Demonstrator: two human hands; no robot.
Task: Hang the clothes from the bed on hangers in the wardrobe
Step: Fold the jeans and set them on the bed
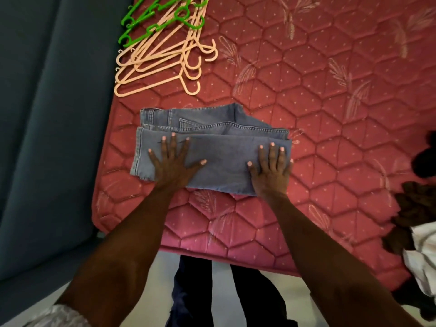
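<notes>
A folded pair of light blue jeans (226, 156) lies near the front left corner of the red quilted mattress (330, 114). My left hand (173, 162) presses flat on the left part of the jeans with fingers spread. My right hand (271, 169) lies flat on their right end, fingers straight. A pile of several peach hangers (165, 64) sits beyond the jeans near the mattress's left edge, with green hangers (155, 17) on top at the far end.
A dark blue-grey upholstered panel (54, 114) runs along the left of the bed. A heap of dark brown and white clothes (417, 223) lies at the mattress's right edge. Pale floor (151, 267) and my legs show below.
</notes>
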